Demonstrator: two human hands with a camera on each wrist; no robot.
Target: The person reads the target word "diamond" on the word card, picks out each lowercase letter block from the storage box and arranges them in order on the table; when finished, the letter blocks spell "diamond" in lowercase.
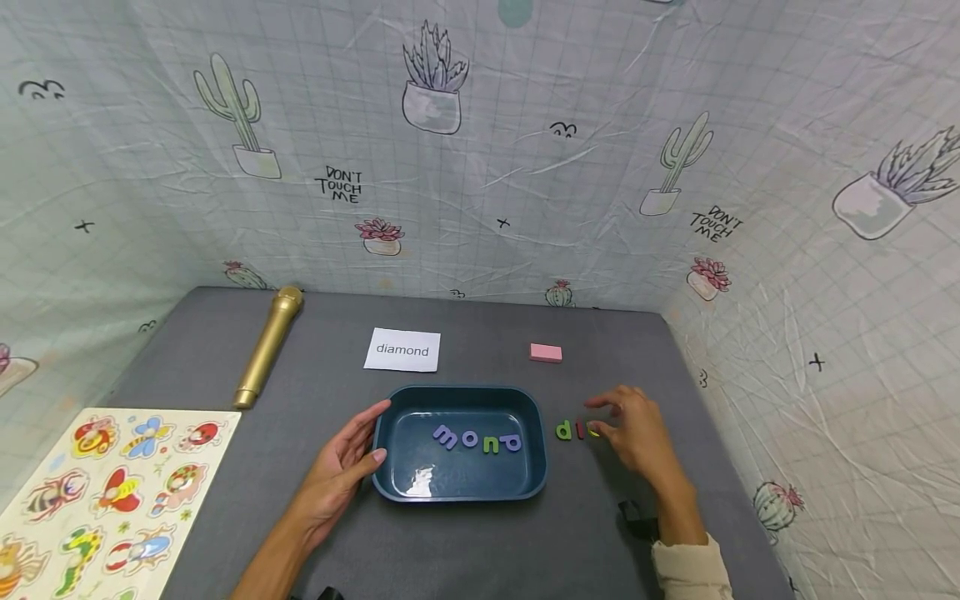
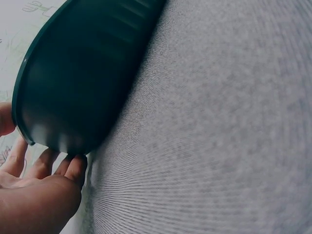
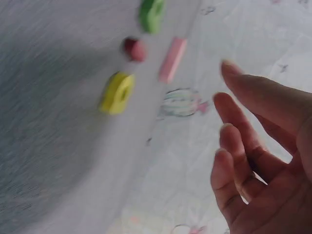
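Holding dark-blue glossy oblong tray (image 1: 480, 479), mid-frame, by its left rim with left hand (image 1: 336, 473). Hovering right of centre with right hand (image 1: 636, 429), grip parted and empty, beside small yellow block letter (image 3: 112, 95). Probably light, stiff, slightly slick; best pinched across side edges

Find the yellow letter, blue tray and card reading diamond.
Yellow letter (image 3: 111, 94), right wrist view, body left of its hole.
Blue tray (image 1: 468, 475), head view, bare floor.
Card reading diamond (image 1: 402, 350), head view, printed word.

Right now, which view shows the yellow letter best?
The right wrist view: the yellow letter lies uncovered there, though blurred. In the head view, the right hand partly hides it; the left wrist view doesn't show it.
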